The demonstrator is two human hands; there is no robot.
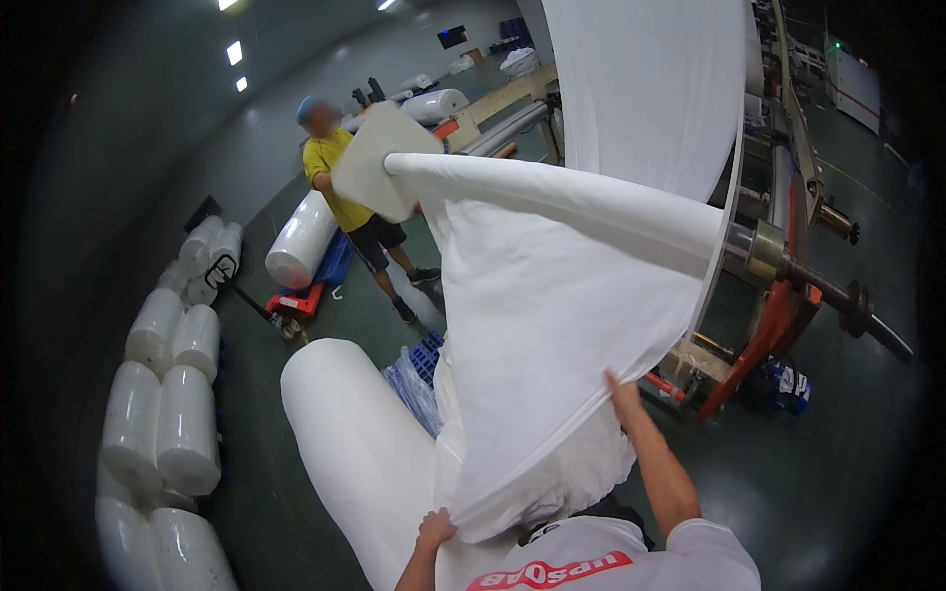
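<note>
A wide white fabric sheet (562, 315) hangs from a white roll on a shaft (552, 185) and slopes down toward me. My left hand (437, 529) is closed on its lower left edge, close to my body. Farther up on the right, my right hand (622, 398) grips the sheet's right edge. Both hands' fingertips are partly hidden by the cloth. Bunched fabric (581, 468) lies in folds under the stretched part. A large white roll (360, 433) lies to the left, below the sheet.
A co-worker in a yellow shirt (335, 163) stands across from me beside a pale panel (389, 163). Wrapped rolls (187, 433) are stacked at left, near a red pallet jack (299, 300). The machine's metal shaft end (838, 291) and orange arm (754, 355) jut out on the right.
</note>
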